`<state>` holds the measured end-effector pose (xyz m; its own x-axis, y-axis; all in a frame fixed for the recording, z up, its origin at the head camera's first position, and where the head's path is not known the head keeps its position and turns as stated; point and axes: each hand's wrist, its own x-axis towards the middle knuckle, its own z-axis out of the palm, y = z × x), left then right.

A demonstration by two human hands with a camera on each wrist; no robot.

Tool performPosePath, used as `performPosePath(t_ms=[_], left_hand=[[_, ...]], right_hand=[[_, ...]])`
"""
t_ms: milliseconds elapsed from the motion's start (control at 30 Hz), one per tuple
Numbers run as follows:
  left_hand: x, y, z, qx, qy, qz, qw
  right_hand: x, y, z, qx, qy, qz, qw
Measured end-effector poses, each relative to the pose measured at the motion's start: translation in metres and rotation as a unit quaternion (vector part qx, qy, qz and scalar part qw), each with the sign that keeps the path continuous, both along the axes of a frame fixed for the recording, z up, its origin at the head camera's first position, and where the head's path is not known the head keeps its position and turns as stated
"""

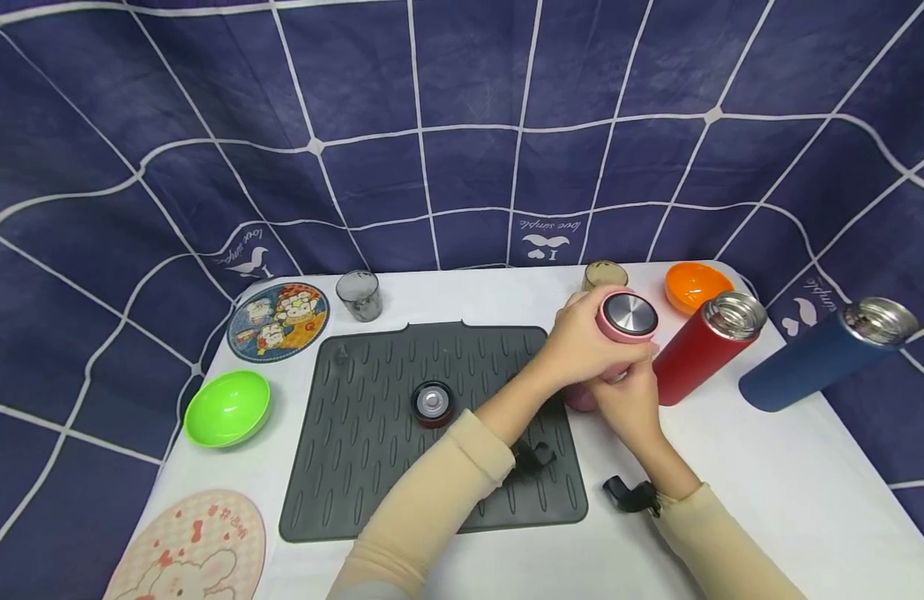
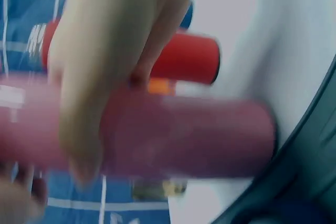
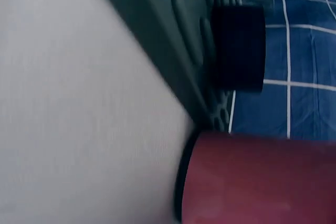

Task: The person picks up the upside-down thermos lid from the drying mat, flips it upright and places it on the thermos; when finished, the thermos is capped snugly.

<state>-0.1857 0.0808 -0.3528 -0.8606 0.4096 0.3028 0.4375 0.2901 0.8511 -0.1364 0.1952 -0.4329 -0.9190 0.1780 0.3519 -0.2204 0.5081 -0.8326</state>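
Note:
A pink thermos bottle point(image 2: 189, 137) stands upright on the white table beside the grey mat's right edge. My left hand point(image 1: 581, 342) grips its pink lid point(image 1: 630, 315), which has a shiny steel top. Lower down, my right hand point(image 1: 628, 402) wraps its fingers round the bottle's body. Both hands and the left forearm hide much of the bottle in the head view. Just right of my hands is a red thermos bottle point(image 1: 701, 350) with its mouth uncovered. The right wrist view catches only the bottle's lower end, with neither hand showing.
An uncovered blue thermos bottle point(image 1: 821, 358) stands far right. The ridged mat point(image 1: 357, 483) bears a dark red lid point(image 1: 433, 404) and a dark round lid point(image 3: 239, 48). Behind are an orange bowl point(image 1: 697, 286) and two glasses point(image 1: 360, 295). A green bowl point(image 1: 227, 408) and two round placemats lie left.

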Motion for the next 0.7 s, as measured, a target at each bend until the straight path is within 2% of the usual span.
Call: performPosePath(t_ms=[100, 133, 167, 200, 267, 333, 367, 433, 500, 600, 700], left_hand=[[-0.011, -0.006, 0.001, 0.036, -0.063, -0.090, 0.9933], [-0.012, -0.007, 0.001, 0.044, -0.074, -0.103, 0.9909], [-0.012, -0.006, 0.001, 0.043, -0.068, -0.102, 0.9915], [-0.010, -0.003, 0.001, 0.036, -0.052, -0.086, 0.9943], [-0.003, 0.002, -0.001, 0.020, -0.018, -0.017, 0.9995], [0.005, 0.010, -0.003, 0.006, 0.020, 0.058, 0.9981], [0.008, 0.013, -0.004, 0.004, 0.031, 0.084, 0.9960], [0.011, 0.014, -0.005, 0.006, 0.034, 0.101, 0.9943], [0.007, 0.012, -0.004, 0.003, 0.029, 0.073, 0.9969], [-0.007, 0.002, -0.001, -0.005, 0.001, -0.023, 0.9997], [-0.020, -0.005, 0.000, 0.011, -0.038, -0.115, 0.9926]], right_hand=[[-0.001, 0.001, 0.003, 0.003, -0.014, 0.022, 1.000], [-0.001, 0.002, 0.003, 0.004, -0.019, 0.027, 0.999], [-0.001, 0.003, 0.003, 0.006, -0.021, 0.027, 0.999], [-0.001, 0.004, 0.003, 0.005, -0.020, 0.024, 0.999], [-0.001, 0.003, 0.001, 0.006, -0.018, 0.011, 1.000], [0.000, 0.002, 0.000, 0.018, -0.011, -0.013, 1.000], [0.000, 0.002, 0.000, 0.021, -0.007, -0.022, 1.000], [0.000, 0.001, -0.001, 0.031, 0.000, -0.038, 0.999], [-0.001, 0.000, 0.000, 0.039, 0.003, -0.040, 0.998], [-0.002, 0.001, 0.000, 0.028, -0.006, -0.021, 0.999], [-0.003, 0.002, 0.000, 0.008, -0.029, 0.009, 1.000]])
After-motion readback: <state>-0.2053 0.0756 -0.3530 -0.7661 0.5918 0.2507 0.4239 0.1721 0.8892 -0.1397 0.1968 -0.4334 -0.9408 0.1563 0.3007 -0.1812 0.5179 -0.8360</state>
